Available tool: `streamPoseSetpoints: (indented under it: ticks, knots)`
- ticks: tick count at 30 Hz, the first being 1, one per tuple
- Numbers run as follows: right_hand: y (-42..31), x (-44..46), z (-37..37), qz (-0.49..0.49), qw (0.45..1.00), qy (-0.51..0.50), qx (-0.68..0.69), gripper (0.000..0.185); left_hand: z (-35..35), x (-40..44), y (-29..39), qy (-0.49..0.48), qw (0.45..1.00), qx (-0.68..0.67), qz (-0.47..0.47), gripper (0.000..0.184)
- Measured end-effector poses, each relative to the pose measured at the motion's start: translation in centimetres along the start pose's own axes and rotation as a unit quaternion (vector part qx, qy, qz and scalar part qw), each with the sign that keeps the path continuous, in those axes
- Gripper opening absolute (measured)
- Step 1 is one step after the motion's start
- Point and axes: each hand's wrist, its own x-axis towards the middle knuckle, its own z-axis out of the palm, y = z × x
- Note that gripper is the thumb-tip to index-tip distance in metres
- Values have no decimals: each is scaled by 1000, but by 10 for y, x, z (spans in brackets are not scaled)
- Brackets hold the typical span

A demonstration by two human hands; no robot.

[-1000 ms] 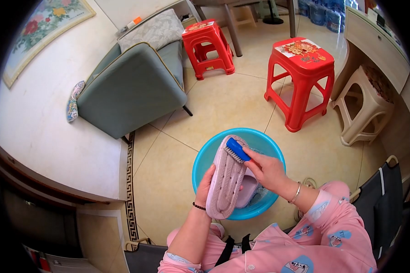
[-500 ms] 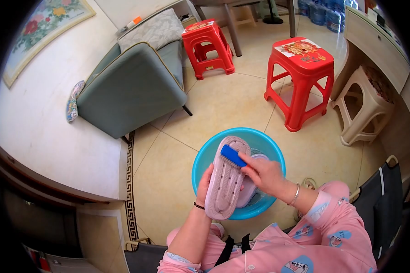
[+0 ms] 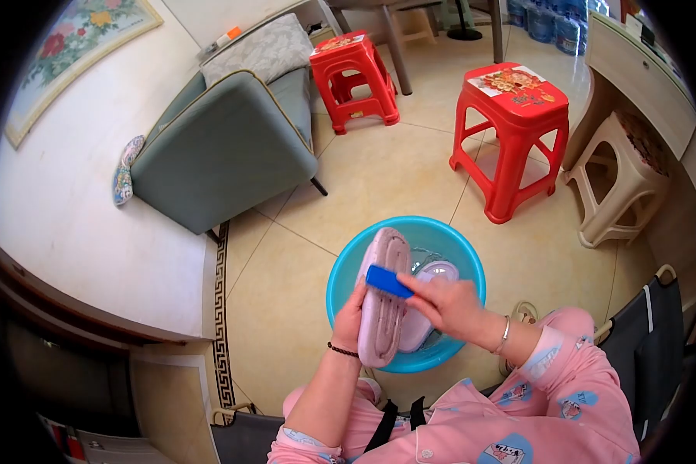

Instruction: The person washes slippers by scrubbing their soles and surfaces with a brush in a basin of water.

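Observation:
My left hand (image 3: 349,319) grips a pale pink slipper (image 3: 381,329) by its side, its grooved sole tilted toward my right. Closed around the end of a blue scrubbing brush (image 3: 387,281), my right hand (image 3: 450,307) presses the brush against the sole; the bristles are mostly hidden beneath it. Both hands are above a turquoise basin (image 3: 469,255). Inside it, a second pale pink slipper (image 3: 417,329) lies in some water, partly covered by my right hand.
Two red plastic stools (image 3: 512,116) (image 3: 353,81) stand on the tiled floor ahead. At the left is a grey-green armchair (image 3: 224,155). A beige stool (image 3: 622,182) sits under a desk (image 3: 646,85) at the right. Water bottles (image 3: 545,27) are at the back.
The held slipper has turned so its side edge shows more. The brush has moved a little down and left along the sole, with my right hand following.

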Motion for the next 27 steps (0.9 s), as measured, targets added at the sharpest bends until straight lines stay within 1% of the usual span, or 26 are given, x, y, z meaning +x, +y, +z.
streamPoseSetpoints:
  ticks: [1,2,4,5,6,7,8,9,10,11,12,14,15,16,17,18,19,20,24,25,26,27]
  knots:
    - [5,2,1,21,999,41,-7,41,-1,0,-1,1,999,42,-5,60]
    - [9,5,-1,22,999,41,-8,41,-3,0,-2,1,999,42,-6,60]
    - [12,9,-4,47,997,69,-3,40,-3,0,-1,3,995,104,-3,64]
    - [12,8,-5,47,997,69,-3,40,0,-2,-1,12,990,138,6,74]
    - [9,6,-5,19,999,47,14,40,1,-1,-1,12,990,138,6,74]
    - [6,4,-6,-9,999,25,32,41,0,1,-1,38,984,168,51,77]
    - [1,1,-8,-10,999,25,32,41,-1,2,-1,65,974,197,95,79]
    - [-7,-2,-10,-19,999,-18,34,41,-2,1,0,66,974,197,95,79]
    - [-12,-4,-11,-28,997,-61,35,40,-3,0,1,88,965,223,109,81]
    - [-14,-3,-13,-26,997,-57,33,40,-4,-1,1,109,955,249,122,83]
    - [-12,-2,-13,-26,997,-58,33,40,-4,0,0,110,955,249,121,83]
    - [-6,3,-14,7,1000,-7,3,39,-4,3,-3,78,947,279,136,87]
    - [0,5,-11,7,1000,-7,2,39,-7,1,3,48,951,294,87,72]
    - [8,7,-7,35,999,25,12,39,-5,0,2,47,951,294,88,72]
    - [12,7,-5,63,996,56,22,39,0,-2,-1,28,948,305,91,63]
    - [12,8,-6,63,996,57,21,39,7,-5,-2,9,944,316,94,56]
    - [11,8,-7,76,994,53,57,39,9,-7,-1,-5,966,247,75,55]
    - [10,9,-8,89,990,48,94,39,7,-6,-1,-5,966,247,75,55]
    - [7,10,-9,103,993,16,59,38,5,-8,5,-24,983,173,51,59]
    - [15,14,-6,105,991,56,63,39,6,-10,8,-33,988,145,37,61]
    - [20,16,-6,106,987,97,66,39,7,-12,10,-34,988,146,36,61]
    - [22,18,-10,107,987,98,66,39,7,-14,12,-47,988,142,30,61]
